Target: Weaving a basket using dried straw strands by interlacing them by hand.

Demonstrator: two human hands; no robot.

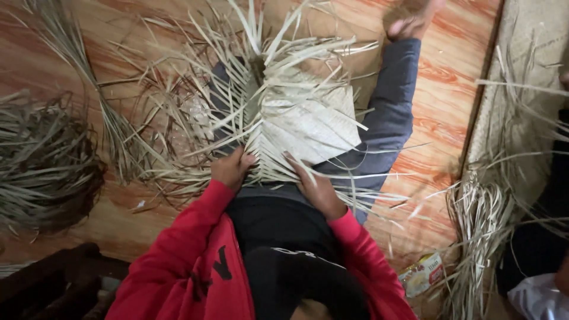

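Pinching loose strips at the near edge of the woven mat (308, 121), the fingers of the left hand (231, 168) are curled shut around a few strands, knuckles up. The right hand (314, 184) lies flatter, its fingers stretched forward and pressed onto the mat's edge, holding strips down rather than closing round them. Both wrists come out of red sleeves (189, 237).

The mat rests on the person's lap and outstretched legs, which are in grey-blue trousers (388, 112). Its middle is a tight, flat panel of pale straw-coloured strips plaited crosswise; from every side the unwoven ends fan out, long, thin, stiff and slightly curled, like dry palm leaf. A bare foot (412, 21) shows at the far end of the right leg.

The floor (450, 65) is glossy orange-brown with a wood-grain pattern. On the left lies a darker, tangled heap of dry leaf strips (41, 160); on the right, another pale bundle (480, 225) beside a woven floor mat (533, 53). A small yellow-and-red packet (422, 274) lies near the right elbow.
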